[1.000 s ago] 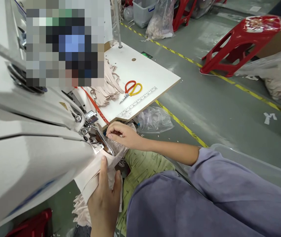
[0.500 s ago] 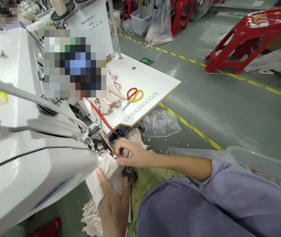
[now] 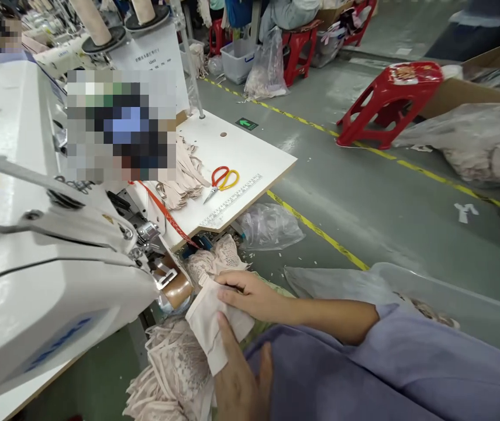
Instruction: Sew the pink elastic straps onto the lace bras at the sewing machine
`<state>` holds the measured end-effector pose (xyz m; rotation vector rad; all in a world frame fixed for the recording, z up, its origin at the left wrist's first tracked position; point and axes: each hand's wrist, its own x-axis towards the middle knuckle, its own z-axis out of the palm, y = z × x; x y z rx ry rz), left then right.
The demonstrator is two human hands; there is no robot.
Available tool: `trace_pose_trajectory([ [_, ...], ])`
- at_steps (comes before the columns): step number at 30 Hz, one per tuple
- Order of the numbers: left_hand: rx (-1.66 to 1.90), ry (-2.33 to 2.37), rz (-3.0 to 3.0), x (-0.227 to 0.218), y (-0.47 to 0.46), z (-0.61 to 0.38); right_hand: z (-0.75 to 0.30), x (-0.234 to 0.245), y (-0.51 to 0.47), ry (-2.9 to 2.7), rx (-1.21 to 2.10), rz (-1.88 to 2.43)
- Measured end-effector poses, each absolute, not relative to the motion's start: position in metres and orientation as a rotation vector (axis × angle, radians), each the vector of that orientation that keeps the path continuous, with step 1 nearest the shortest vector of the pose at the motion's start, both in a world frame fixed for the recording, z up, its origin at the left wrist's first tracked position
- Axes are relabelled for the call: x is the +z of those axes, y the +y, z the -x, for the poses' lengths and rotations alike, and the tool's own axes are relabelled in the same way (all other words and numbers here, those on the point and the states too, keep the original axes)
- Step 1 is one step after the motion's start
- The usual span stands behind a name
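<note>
A pale beige fabric piece (image 3: 208,318) is pinched between the thumb and fingers of my right hand (image 3: 254,295), at its upper right edge. My left hand (image 3: 241,374) lies over the lower part of that fabric, index finger stretched out and thumb spread apart; its other fingers are mostly hidden. Both hands are just right of the sewing machine (image 3: 100,304), and the fabric is apart from its presser foot (image 3: 164,278). Below hangs a bunch of beige lace pieces (image 3: 171,368). More beige lace fabric (image 3: 219,257) lies behind my right hand.
On the white table (image 3: 254,158) lie scissors (image 3: 221,181) with red and yellow handles and a pile of beige strips (image 3: 183,175). A red cord (image 3: 166,213) runs by the machine. A red stool (image 3: 390,105), plastic bags (image 3: 271,225) and a clear bin (image 3: 451,292) stand around.
Both hands have drawn the fabric piece away from the presser foot, to the right towards my body. More of the hanging lace bunch shows, and the view has shifted somewhat.
</note>
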<state>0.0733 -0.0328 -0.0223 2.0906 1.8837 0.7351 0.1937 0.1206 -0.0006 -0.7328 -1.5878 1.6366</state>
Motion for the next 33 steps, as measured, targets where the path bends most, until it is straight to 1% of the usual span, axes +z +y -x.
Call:
trace_pose_trajectory([
  [4,0.712,1.781,-1.702,-0.010,-0.028,-0.081,-0.203,0.003,0.122,-1.523,1.729,0.729],
  [7,0.762,1.689,-1.557,0.004,-0.026,-0.070,-0.206,0.006,0.123,-1.526,1.783,0.737],
  [10,0.840,1.803,-1.592,0.019,-0.021,-0.051,-0.208,0.006,0.123,-1.590,1.771,0.730],
  [14,0.927,1.869,-1.917,0.038,0.000,-0.029,-0.209,0.007,0.124,-1.785,1.712,0.700],
  [18,0.728,1.672,-2.114,0.047,0.023,-0.021,-0.210,0.009,0.124,-1.997,1.530,0.588],
  [21,0.708,1.651,-2.067,0.046,0.030,-0.018,-0.210,0.010,0.123,-2.163,1.313,0.480],
  [24,0.773,1.630,-2.148,0.039,0.028,-0.013,-0.209,0.005,0.124,-2.260,0.953,0.404],
  [28,0.959,1.445,-2.670,0.028,0.023,-0.009,-0.210,-0.004,0.126,-2.299,0.532,0.287],
  [30,1.049,1.368,-2.811,0.024,0.021,-0.009,-0.210,-0.008,0.127,-2.306,0.433,0.252],
  [33,1.133,1.327,-2.867,0.021,0.020,-0.011,-0.210,-0.012,0.126,-2.312,0.402,0.213],
])
